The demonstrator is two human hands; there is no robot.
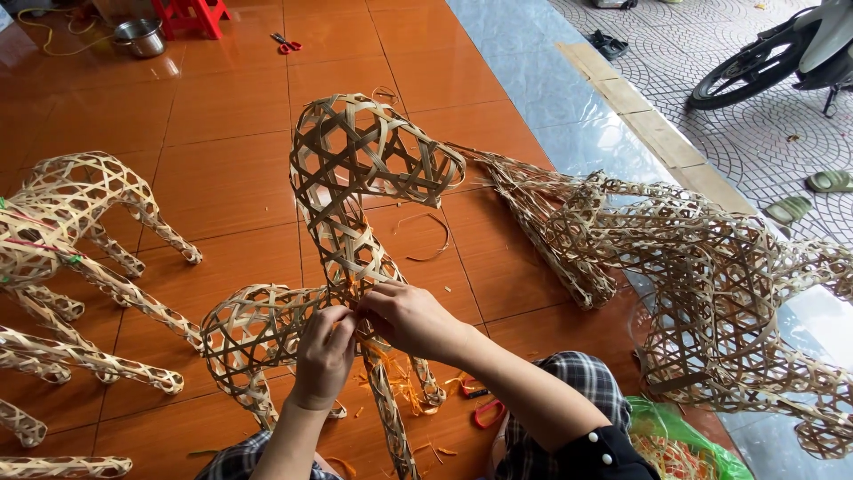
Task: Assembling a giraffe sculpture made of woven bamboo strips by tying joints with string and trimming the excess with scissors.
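Woven bamboo frame point(355, 204) stands before both hands, left hand point(323, 356) and right hand point(410, 318) pinching its strips

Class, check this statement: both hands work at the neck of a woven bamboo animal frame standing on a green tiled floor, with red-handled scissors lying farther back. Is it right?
Not quite. The head view shows the floor is orange-brown tile, not green. The rest holds: left hand and right hand work at the bamboo frame, with scissors farther back.
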